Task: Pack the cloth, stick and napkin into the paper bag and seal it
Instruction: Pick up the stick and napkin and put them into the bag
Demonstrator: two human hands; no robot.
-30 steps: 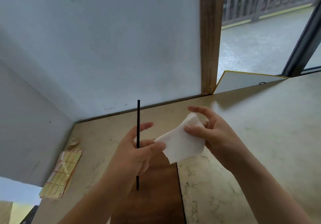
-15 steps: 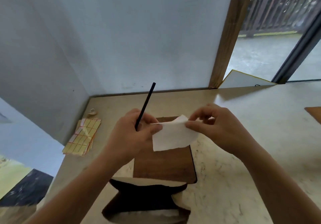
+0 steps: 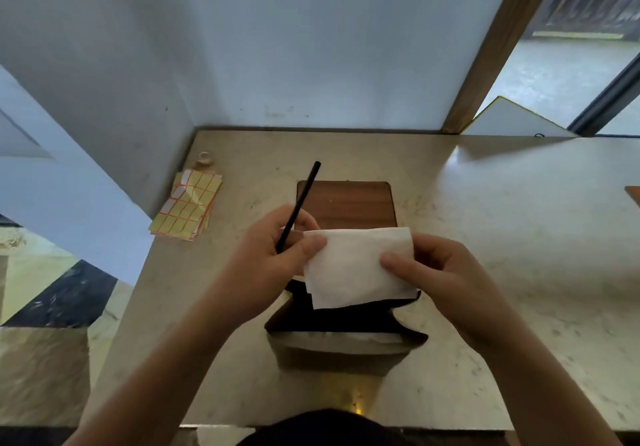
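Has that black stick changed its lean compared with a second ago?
Yes. The black stick in the left hand stood upright against the back wall a second ago; now its top tips right, over the wooden board.

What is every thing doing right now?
napkin: held up flat by both hands
stick: tilted, in left hand
right hand: pinching napkin's edge
paper bag: open, upright, below napkin
sticker sheets: lying on counter
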